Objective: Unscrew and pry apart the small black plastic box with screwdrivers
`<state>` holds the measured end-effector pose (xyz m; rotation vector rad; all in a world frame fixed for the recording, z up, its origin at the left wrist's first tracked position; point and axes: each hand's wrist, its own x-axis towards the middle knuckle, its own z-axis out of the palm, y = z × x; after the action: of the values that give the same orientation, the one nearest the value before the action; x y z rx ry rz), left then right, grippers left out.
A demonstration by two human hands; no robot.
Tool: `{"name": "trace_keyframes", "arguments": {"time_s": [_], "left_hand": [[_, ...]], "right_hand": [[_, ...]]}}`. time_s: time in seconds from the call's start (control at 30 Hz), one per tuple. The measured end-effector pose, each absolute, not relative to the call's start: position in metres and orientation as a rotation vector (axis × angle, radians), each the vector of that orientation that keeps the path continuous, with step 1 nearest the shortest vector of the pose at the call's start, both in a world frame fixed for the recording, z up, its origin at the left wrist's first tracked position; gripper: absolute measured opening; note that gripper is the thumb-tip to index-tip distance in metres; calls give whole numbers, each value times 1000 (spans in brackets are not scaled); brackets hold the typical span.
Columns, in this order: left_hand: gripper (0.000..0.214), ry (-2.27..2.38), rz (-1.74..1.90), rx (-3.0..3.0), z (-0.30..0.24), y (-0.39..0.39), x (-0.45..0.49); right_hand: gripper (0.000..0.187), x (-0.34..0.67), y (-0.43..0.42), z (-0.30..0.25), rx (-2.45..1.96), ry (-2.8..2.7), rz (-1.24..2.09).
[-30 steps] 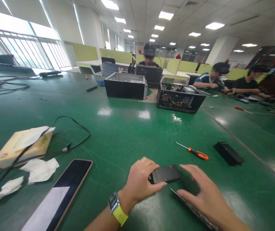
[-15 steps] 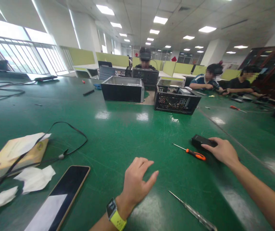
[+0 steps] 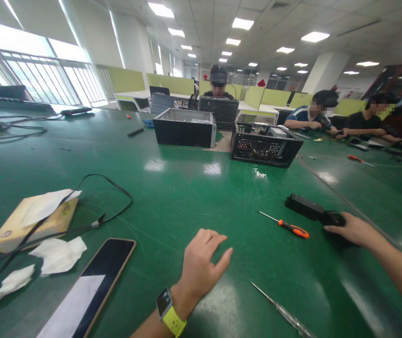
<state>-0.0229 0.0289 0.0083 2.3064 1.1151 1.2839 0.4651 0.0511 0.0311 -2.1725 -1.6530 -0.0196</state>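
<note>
Across the green table [image 3: 186,192], the right hand [image 3: 355,230] has its fingers clamped on a black block [image 3: 333,218].
With the clock read from the left hand [image 3: 201,270], a silver-edged computer case [image 3: 183,134] stands at 12 o'clock and a grilled computer case [image 3: 266,149] at 1, both well apart from the hands; a phone [image 3: 90,288] lies at 9; the left hand itself is bare, thumb and fingers apart; the right hand and its block are between 2 and 3; a second black block [image 3: 304,206] sits just beside the held one, at its 10 o'clock, though contact cannot be told; an orange-handled screwdriver [image 3: 294,229] lies at 2, a clear-handled screwdriver [image 3: 287,316] at 4.
</note>
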Motion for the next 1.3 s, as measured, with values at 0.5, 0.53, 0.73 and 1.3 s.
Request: {"name": "trace_keyframes", "arguments": {"time_s": [0.5, 0.53, 0.73, 1.3], "left_hand": [[72, 982, 951, 2424, 7, 27, -23], [73, 994, 938, 2423, 8, 27, -23], [45, 1085, 942, 2384, 7, 29, -19], [28, 1071, 1039, 2314, 11, 27, -17]], "right_hand": [[51, 208, 11, 65, -1485, -2459, 611], [54, 203, 15, 60, -1455, -2451, 607], [51, 277, 25, 18, -1786, -1934, 102], [38, 309, -11, 49, -1801, -1676, 408]]}}
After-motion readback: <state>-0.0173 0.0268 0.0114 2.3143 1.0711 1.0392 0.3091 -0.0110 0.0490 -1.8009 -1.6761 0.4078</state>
